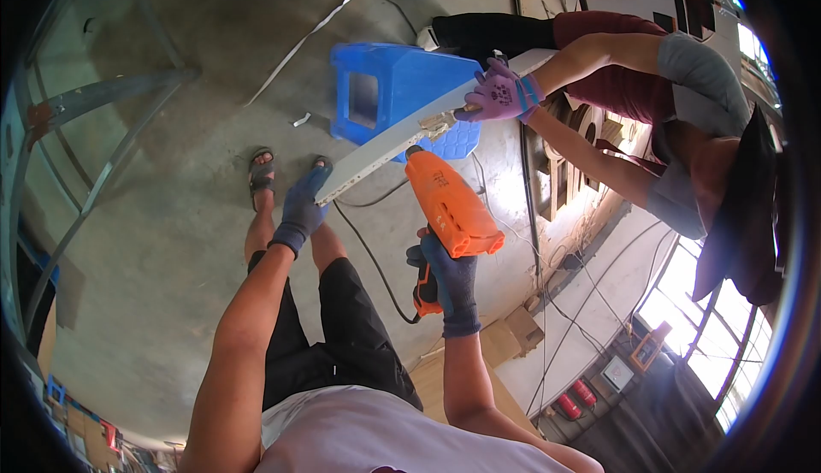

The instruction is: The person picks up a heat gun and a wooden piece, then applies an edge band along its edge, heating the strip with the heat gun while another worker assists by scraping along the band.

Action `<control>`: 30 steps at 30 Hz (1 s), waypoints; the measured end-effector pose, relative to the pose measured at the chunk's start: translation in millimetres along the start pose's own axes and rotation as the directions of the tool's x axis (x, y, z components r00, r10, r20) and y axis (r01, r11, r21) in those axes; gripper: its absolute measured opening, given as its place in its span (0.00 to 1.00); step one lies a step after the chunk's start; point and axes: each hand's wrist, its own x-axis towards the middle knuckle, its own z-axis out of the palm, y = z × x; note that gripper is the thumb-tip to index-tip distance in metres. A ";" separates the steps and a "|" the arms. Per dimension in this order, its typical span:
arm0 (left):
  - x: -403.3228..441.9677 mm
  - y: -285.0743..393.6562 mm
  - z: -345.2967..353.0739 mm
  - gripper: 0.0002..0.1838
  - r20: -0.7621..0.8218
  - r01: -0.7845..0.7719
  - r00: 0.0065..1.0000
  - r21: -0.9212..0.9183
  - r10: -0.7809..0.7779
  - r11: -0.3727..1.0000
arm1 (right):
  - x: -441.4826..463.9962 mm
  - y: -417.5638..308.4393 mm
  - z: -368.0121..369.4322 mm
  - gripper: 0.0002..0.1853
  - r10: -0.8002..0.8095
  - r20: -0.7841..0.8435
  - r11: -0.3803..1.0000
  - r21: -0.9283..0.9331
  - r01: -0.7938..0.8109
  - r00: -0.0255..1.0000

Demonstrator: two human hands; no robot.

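My left hand [301, 208], in a dark blue glove, grips the near end of a long pale board [376, 152] with fingers wrapped over its edge. In my gloved right hand [449, 272] is an orange heat gun [449, 199], held by its handle. Its nozzle points at the board's narrow edge, close to it; whether they touch I cannot tell. A co-worker's pink-gloved hand [500, 92] holds a small tool [438, 124] against the same edge, just beyond the nozzle. The board slants up and right across a blue plastic stool [385, 67].
A co-worker [616, 79] leans in from the right. A black cord [376, 259] loops from the heat gun over the concrete floor [162, 259]. A metal frame [111, 97] stands at left. A white strip [299, 50] lies on the floor; fire extinguishers [575, 400] are at lower right.
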 end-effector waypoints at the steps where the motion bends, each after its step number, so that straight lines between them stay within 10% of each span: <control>1: 0.3 -0.5 0.4 0.30 -0.001 0.000 1.000 -0.002 0.000 1.000 | 0.1 -0.7 0.1 0.17 0.002 0.000 1.000 -0.001 -0.002 1.000; 30: 0.8 -0.4 2.2 0.30 -0.015 -0.055 0.998 0.018 0.055 0.998 | 0.4 -1.0 2.1 0.18 0.022 0.016 1.000 -0.008 -0.022 1.000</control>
